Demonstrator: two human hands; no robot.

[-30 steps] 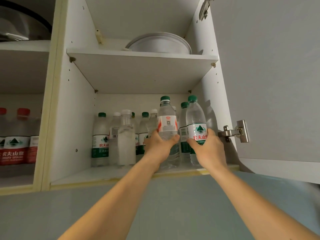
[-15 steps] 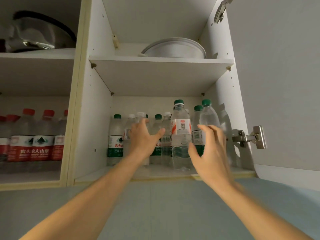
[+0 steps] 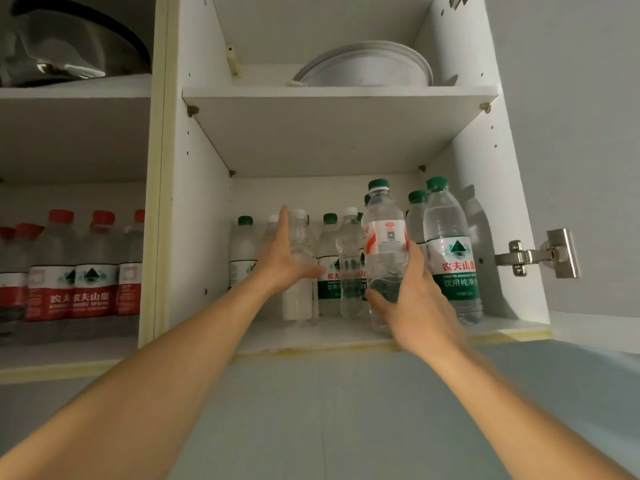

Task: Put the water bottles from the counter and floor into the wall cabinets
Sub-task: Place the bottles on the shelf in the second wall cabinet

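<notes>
Several water bottles stand on the lower shelf (image 3: pixel 263 336) of the open wall cabinet. My right hand (image 3: pixel 412 303) grips a clear green-capped bottle with a red and white label (image 3: pixel 384 237), which stands upright at the shelf's front. A green-labelled bottle (image 3: pixel 453 261) stands just right of it. My left hand (image 3: pixel 287 261) lies against a clear white-capped bottle (image 3: pixel 299 299), with its fingers straight up along the bottle's left side and its thumb across the front. More green-capped bottles stand behind, partly hidden.
The left cabinet holds a row of red-capped bottles (image 3: pixel 90 271). White dishes (image 3: pixel 367 69) sit on the upper shelf and a metal pot (image 3: pixel 69 46) sits at the upper left. The open door (image 3: pixel 571 133) with its hinge (image 3: pixel 540 254) is on the right.
My left hand let go of the red-labelled bottle and moved left to the white-capped bottle. My right hand left the green-labelled bottle and took hold of the red-labelled one.
</notes>
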